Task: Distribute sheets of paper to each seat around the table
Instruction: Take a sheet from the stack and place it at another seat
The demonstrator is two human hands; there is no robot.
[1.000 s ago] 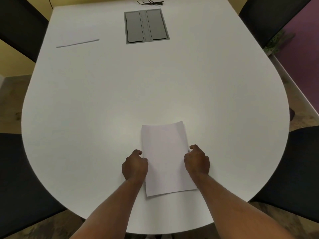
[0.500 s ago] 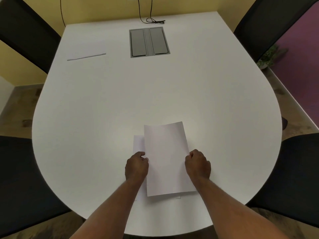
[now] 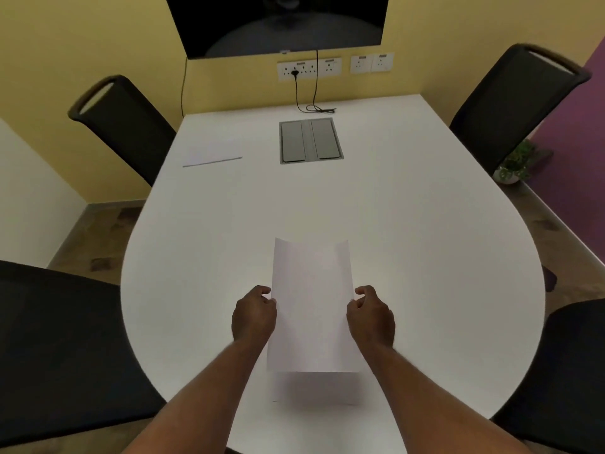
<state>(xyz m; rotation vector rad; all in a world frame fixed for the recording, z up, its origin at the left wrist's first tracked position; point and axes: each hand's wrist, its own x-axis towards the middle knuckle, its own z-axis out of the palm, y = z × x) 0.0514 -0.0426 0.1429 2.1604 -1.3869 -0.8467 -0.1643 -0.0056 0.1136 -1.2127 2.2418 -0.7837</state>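
Paper sheet (image 3: 312, 299), light and floppy, bows above the white bench (image 3: 409, 244), each grip pinching a long edge, left hand (image 3: 253, 314) and right hand (image 3: 371, 317); another sheet (image 3: 314, 388) seemingly lies beneath.

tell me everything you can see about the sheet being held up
The sheet is plain white paper, blank on the side shown, portrait, lifted above the table near its front edge. The left hand and right hand pinch its long edges, so it bows slightly and the top corners curl. Another sheet lies flat beneath it.
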